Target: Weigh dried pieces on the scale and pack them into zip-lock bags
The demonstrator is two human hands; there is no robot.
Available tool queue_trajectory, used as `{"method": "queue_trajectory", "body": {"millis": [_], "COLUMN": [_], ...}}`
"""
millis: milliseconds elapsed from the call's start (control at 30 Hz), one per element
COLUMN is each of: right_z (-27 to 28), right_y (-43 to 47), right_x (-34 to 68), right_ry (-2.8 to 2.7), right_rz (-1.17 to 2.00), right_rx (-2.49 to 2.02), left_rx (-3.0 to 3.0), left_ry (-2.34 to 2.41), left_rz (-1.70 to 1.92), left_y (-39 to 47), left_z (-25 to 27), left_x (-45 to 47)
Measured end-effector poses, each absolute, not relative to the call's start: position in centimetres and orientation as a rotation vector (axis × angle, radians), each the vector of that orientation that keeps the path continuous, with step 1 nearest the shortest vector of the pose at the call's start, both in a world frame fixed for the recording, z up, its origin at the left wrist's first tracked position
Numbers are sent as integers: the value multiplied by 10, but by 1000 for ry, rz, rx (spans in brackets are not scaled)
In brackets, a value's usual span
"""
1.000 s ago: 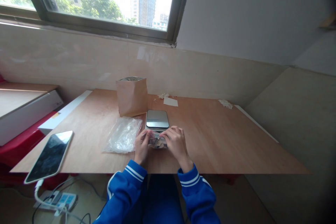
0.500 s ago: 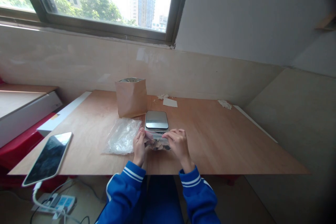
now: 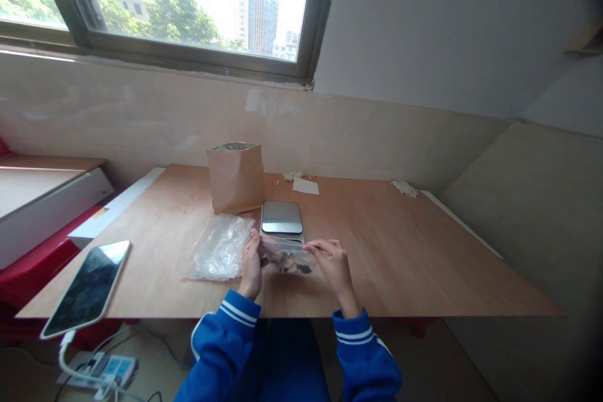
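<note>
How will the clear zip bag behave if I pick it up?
The clear zip bag looks thin, so probably floppy. Its brown pieces lie low, so may slide when tilted; they only partly fill it, suggesting light weight.

- Right side, wide open: bare table [image 3: 414,251] runs from the right hand [image 3: 332,260] out towards the right edge, one big lane.
- Straight ahead, blocked: the scale [image 3: 281,218] sits just beyond the bag [image 3: 286,259] stretched between the hands.
- Left hand [image 3: 251,264], hemmed in: plastic [image 3: 221,248] lies low close beside it, and the paper bag [image 3: 235,179] stands tall on the far side.
- Further left, a gap: bare wood between plastic and phone [image 3: 87,289].
- Far right: only low scraps [image 3: 404,188].
</note>
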State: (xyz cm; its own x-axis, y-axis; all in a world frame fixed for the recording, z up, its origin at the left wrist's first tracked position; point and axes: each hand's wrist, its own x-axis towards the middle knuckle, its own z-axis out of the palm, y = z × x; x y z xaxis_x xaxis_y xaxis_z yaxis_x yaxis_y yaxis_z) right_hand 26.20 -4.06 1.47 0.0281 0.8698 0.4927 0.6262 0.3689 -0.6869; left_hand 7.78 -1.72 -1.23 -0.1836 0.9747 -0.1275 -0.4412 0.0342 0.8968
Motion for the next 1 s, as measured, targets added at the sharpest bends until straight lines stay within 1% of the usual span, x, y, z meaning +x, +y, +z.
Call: {"method": "queue_trajectory", "body": {"millis": [167, 233, 333, 533, 733, 867, 1000], "right_z": [4, 0, -5, 6, 17, 2, -28], "right_y": [-50, -53, -53, -37, -3, 25, 26], "right_x": [265, 264, 264, 284, 334, 357, 336], "right_ry": [-1189, -1051, -943, -881, -910, -1051, -1259], "right_rz": [702, 772, 767, 549, 274, 116, -130], "right_rx": [-1299, -1273, -1289, -1461, -1589, -1737, -1803], "left_rx": [789, 815, 902, 1289, 1292, 1276, 1251], "left_ry": [945, 901, 866, 985, 1034, 1017, 1017], "left_rz": [1342, 1298, 1262, 1255, 1161, 1076, 1073], "left_y": [-23, -25, -29, -33, -37, -37, -35], "left_z": [-7, -5, -1, -7, -30, -36, -38], "left_x": [83, 84, 85, 71, 65, 68, 68]}}
